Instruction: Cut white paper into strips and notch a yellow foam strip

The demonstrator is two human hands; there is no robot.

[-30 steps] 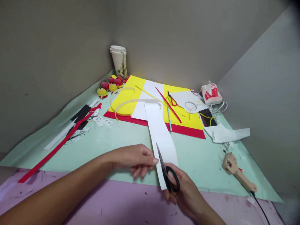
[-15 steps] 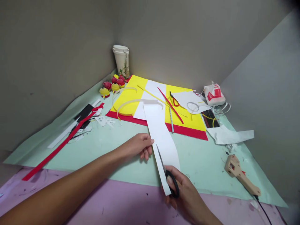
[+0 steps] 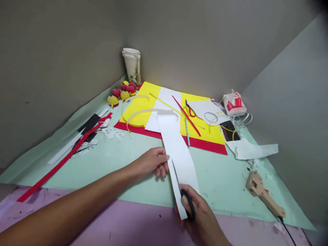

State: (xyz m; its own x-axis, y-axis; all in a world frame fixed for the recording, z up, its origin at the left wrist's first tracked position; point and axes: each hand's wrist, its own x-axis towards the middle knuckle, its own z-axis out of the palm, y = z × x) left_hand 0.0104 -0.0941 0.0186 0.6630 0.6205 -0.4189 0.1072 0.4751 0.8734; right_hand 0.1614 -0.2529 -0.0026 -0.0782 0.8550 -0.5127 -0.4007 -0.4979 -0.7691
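A long white paper sheet [image 3: 176, 147] runs from the yellow and red sheets toward me. My left hand [image 3: 156, 162] pinches its left edge between thumb and fingers. In my right hand [image 3: 200, 208] is a pair of black-handled scissors [image 3: 190, 205], my fingers in the loops. The blades lie along the sheet near its left edge, pointing away from me. A narrow strip [image 3: 179, 201] of the paper hangs to the left of the blades, its near end beside the scissor handles.
Yellow, white and red sheets [image 3: 205, 135] lie behind, with red-handled pliers [image 3: 191, 109] on them. A glue gun [image 3: 265, 194] rests at right. Left are a long red strip [image 3: 64, 160] and black scraps [image 3: 89, 123]. Red-yellow balls [image 3: 112, 100] and a white cup [image 3: 132, 65] stand behind.
The view has shifted slightly. Both hands, the scissors and the near end of the white paper sit a little lower in view. Both hands keep their hold.
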